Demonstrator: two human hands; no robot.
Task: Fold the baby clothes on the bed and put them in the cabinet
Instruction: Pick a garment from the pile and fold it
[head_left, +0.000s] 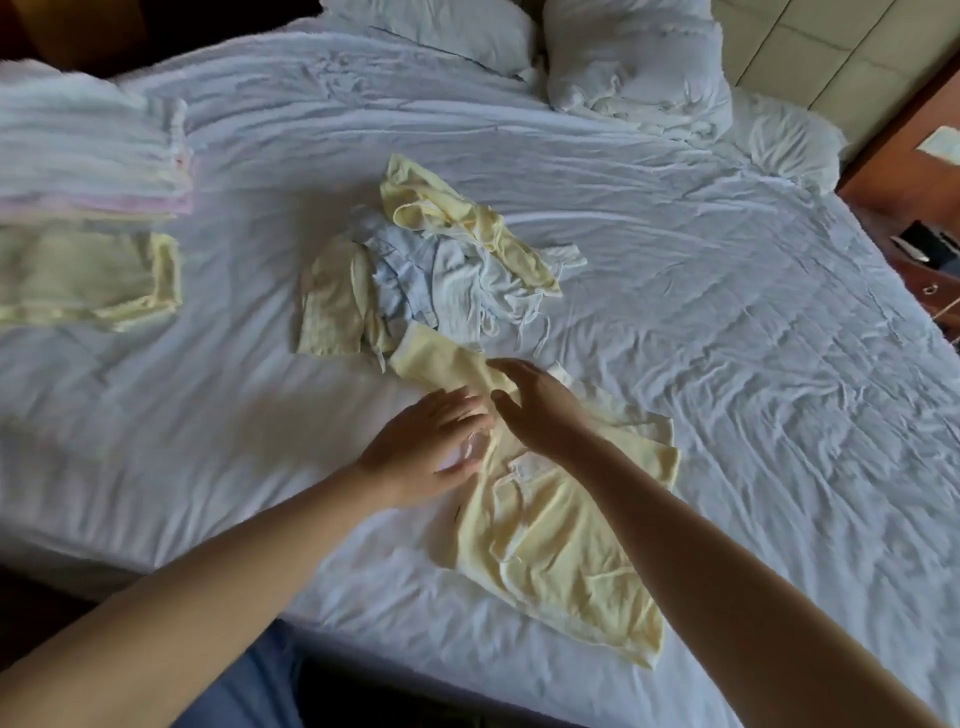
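A pale yellow baby shirt (550, 551) lies spread on the white bed sheet (727, 338) near the front edge. My left hand (426, 447) lies flat on the shirt's left side near the collar, fingers straight. My right hand (540, 410) hovers over the sleeve, and its curled fingers pinch the sleeve's fabric. Behind them sits an unfolded heap of yellow, light blue and white baby clothes (431, 254). Two folded stacks lie at the far left: a white and pink stack (93, 156) and a yellow stack (88, 275).
White pillows (634, 62) lie at the head of the bed, at the top right. A wooden bedside surface (914, 171) with small items stands past the right edge. The bed's front edge runs below my arms.
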